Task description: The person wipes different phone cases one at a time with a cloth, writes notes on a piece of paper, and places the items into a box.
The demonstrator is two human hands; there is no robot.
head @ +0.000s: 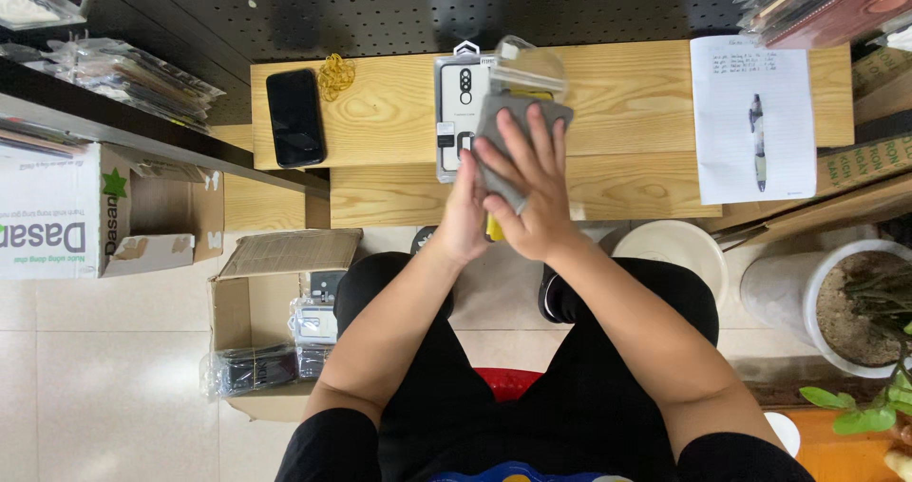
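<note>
My right hand (532, 192) lies flat over a grey phone case (518, 121), fingers spread on its back. Beneath it my left hand (461, 221) grips the same case from the left side; a bit of yellow shows under the hands. Just behind the case a clear plastic package (530, 64) sticks up, beside a white packaged phone case (458, 97) lying on the wooden table (380, 112).
A black phone (295, 116) and yellow rubber bands (334, 74) lie on the table's left. A sheet of paper with a pen (755, 121) lies at right. An open cardboard box (271, 321) of packaged goods sits on the floor left; a potted plant (860, 311) stands right.
</note>
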